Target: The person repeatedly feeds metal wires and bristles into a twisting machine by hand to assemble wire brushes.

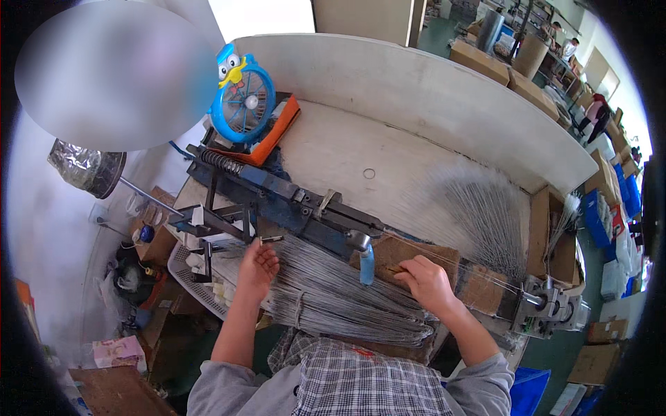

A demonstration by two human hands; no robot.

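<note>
My left hand point(259, 267) is in front of the machine's left part, fingers curled, with a small metal rod point(272, 238) at its fingertips. Farther right, my right hand point(426, 281) pinches a small brass-coloured piece point(397, 269) above a brown pad point(444, 258). Long thin grey wires point(322, 267) lie in a thick bundle between my hands, and a tied bundle point(347, 320) rests nearer me. Behind them runs a dark metal machine point(277, 191) with a spring and a blue-sleeved lever point(366, 267). Thin strands stretch from it toward a metal chuck point(538, 299) at the right.
A fan of loose wires point(485, 215) spreads at the right rear beside a cardboard box point(544, 236). A blue toy-shaped fan point(243, 100) stands behind the machine, near an orange tray point(274, 132). A lamp point(87, 170) and white basket point(182, 267) are at the left.
</note>
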